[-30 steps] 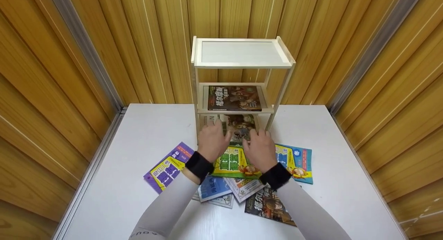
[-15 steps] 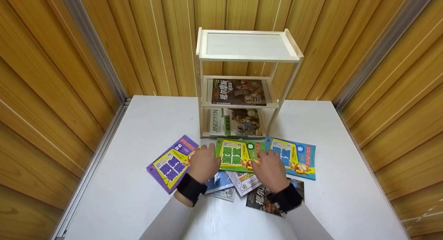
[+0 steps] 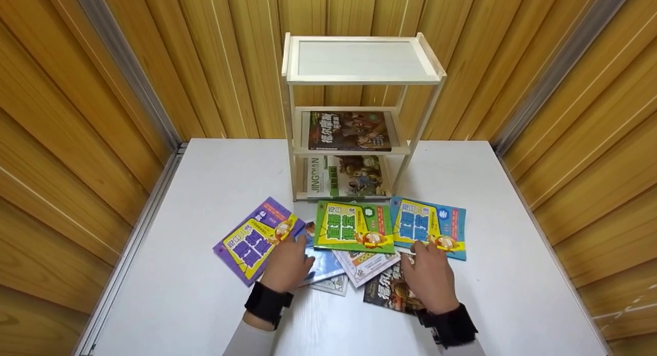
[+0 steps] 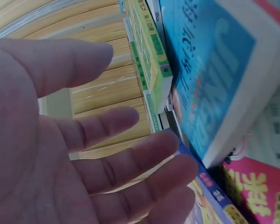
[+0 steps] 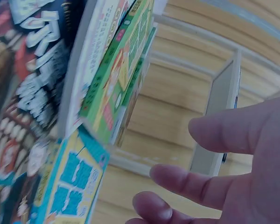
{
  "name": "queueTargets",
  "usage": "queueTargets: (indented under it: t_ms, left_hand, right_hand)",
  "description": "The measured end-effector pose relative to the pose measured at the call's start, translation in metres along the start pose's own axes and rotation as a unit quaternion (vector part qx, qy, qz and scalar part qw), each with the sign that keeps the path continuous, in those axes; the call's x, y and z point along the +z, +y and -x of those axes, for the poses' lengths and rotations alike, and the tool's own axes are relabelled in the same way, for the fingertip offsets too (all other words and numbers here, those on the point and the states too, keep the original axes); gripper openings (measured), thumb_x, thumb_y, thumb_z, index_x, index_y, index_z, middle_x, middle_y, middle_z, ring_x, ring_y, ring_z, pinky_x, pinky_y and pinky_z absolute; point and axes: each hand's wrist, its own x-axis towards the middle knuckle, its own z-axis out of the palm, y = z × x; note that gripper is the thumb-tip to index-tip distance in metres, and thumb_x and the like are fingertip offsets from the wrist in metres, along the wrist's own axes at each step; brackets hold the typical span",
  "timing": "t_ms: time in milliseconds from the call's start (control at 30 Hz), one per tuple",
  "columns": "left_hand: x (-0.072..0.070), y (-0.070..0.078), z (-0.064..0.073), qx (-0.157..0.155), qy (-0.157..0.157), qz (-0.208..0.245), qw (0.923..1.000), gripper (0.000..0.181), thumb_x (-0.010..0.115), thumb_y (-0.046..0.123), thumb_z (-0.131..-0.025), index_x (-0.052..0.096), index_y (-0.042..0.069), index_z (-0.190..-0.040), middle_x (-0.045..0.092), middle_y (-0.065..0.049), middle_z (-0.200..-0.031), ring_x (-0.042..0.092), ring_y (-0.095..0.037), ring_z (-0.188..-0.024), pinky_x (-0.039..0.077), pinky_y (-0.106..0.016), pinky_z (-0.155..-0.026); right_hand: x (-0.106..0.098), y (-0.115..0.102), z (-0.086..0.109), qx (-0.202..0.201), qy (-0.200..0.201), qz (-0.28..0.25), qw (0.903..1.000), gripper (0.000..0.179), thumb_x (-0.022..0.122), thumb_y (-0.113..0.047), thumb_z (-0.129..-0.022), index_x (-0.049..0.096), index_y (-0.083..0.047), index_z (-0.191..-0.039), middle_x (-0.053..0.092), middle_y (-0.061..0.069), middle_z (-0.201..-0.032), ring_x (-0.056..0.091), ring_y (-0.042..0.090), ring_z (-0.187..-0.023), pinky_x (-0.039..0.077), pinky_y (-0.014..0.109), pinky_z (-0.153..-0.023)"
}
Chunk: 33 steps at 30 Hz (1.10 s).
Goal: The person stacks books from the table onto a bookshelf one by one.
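Note:
My left hand [image 3: 286,266], fingers spread and holding nothing in the left wrist view, is over the lower right corner of a purple book [image 3: 246,251] and the left side of a blue book [image 3: 326,268]. My right hand [image 3: 430,279] overlaps the lower edge of a light-blue book [image 3: 423,220] and a dark-covered book [image 3: 385,292]. Its thumb and fingers are apart with nothing between them in the right wrist view. Between the hands lies a green book [image 3: 354,228], on top of a white-bordered book [image 3: 362,269].
Behind the books stands a small wooden rack [image 3: 364,81]. A brown-covered book [image 3: 351,130] lies on its middle shelf, and a white and green book [image 3: 349,176] on the bottom one. Wood-panelled walls [image 3: 231,63] enclose the white table [image 3: 205,176].
Both hands have drawn back from the front of the rack's bottom shelf and moved apart, uncovering the green book and the bottom-shelf book. The camera view has shifted a little.

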Motion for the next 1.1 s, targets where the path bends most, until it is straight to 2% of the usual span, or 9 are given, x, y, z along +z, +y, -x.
queueTargets:
  t_ms: [100,267,433,567,700,833,967,1100]
  left_hand:
    - [-0.002,-0.005,0.004,-0.022,-0.015,0.020,0.9994,0.049,0.081,0.030,-0.095,0.064,-0.001,-0.129,0.072,-0.017,-0.105,0.071,-0.028,-0.092,0.058,-0.043,-0.075]
    - [-0.007,-0.013,0.004,-0.060,-0.036,0.037,0.9969,0.058,0.080,0.031,-0.096,0.061,-0.001,-0.141,0.073,-0.020,-0.120,0.073,-0.032,-0.104,0.061,-0.046,-0.083]
    - [-0.010,-0.020,-0.002,-0.061,-0.022,0.026,0.9975,0.065,0.080,0.030,-0.096,0.057,-0.001,-0.148,0.072,-0.024,-0.126,0.072,-0.037,-0.109,0.060,-0.050,-0.090]
    - [-0.007,-0.020,-0.005,-0.056,-0.030,0.028,0.9976,0.062,0.079,0.032,-0.097,0.059,-0.002,-0.145,0.073,-0.021,-0.119,0.072,-0.034,-0.102,0.060,-0.048,-0.085]
    - [-0.002,-0.015,-0.007,-0.062,-0.044,0.036,0.9965,0.058,0.077,0.034,-0.098,0.061,-0.002,-0.141,0.071,-0.020,-0.114,0.068,-0.030,-0.098,0.059,-0.046,-0.083]
    - [0.002,-0.006,-0.012,-0.074,-0.041,0.051,0.9951,0.056,0.077,0.035,-0.099,0.062,-0.001,-0.138,0.070,-0.020,-0.120,0.069,-0.031,-0.107,0.059,-0.048,-0.091]
    - [0.003,0.005,-0.022,-0.069,-0.027,0.069,0.9949,0.054,0.076,0.037,-0.099,0.065,-0.002,-0.134,0.072,-0.021,-0.123,0.071,-0.034,-0.111,0.059,-0.051,-0.092]
    - [0.004,0.015,-0.033,-0.067,-0.004,0.059,0.9960,0.050,0.076,0.037,-0.098,0.068,-0.002,-0.128,0.073,-0.021,-0.116,0.072,-0.036,-0.107,0.060,-0.051,-0.090]
  right_hand:
    - [0.000,0.008,0.006,0.019,-0.026,-0.003,0.9995,0.026,0.072,-0.025,-0.100,0.069,0.000,-0.104,0.061,0.013,-0.085,0.056,0.028,-0.077,0.041,0.037,-0.060]
    - [0.004,0.016,0.011,0.042,-0.053,-0.002,0.9977,0.025,0.068,-0.026,-0.102,0.069,-0.001,-0.106,0.063,0.014,-0.088,0.057,0.028,-0.077,0.040,0.037,-0.060]
    - [0.003,0.018,0.011,0.049,-0.047,-0.012,0.9976,0.023,0.070,-0.025,-0.101,0.069,-0.002,-0.105,0.063,0.012,-0.088,0.056,0.027,-0.077,0.040,0.036,-0.062]
    - [0.000,0.018,0.010,0.053,-0.036,-0.025,0.9976,0.025,0.069,-0.024,-0.102,0.068,0.000,-0.108,0.065,0.013,-0.090,0.058,0.028,-0.080,0.044,0.039,-0.065]
    - [-0.001,0.018,0.009,0.050,-0.031,-0.035,0.9977,0.030,0.068,-0.024,-0.102,0.068,0.004,-0.113,0.066,0.015,-0.091,0.059,0.027,-0.079,0.045,0.040,-0.065]
    - [0.000,0.019,0.005,0.045,-0.041,-0.046,0.9970,0.034,0.068,-0.023,-0.102,0.066,0.007,-0.117,0.064,0.014,-0.088,0.057,0.025,-0.075,0.043,0.038,-0.064]
    - [0.003,0.022,-0.006,0.060,-0.056,-0.069,0.9943,0.039,0.067,-0.024,-0.103,0.064,0.009,-0.124,0.059,0.012,-0.082,0.053,0.023,-0.068,0.039,0.035,-0.061]
    - [0.009,0.023,-0.021,0.068,-0.066,-0.085,0.9919,0.042,0.064,-0.024,-0.104,0.063,0.012,-0.126,0.058,0.013,-0.080,0.054,0.022,-0.066,0.040,0.034,-0.060]
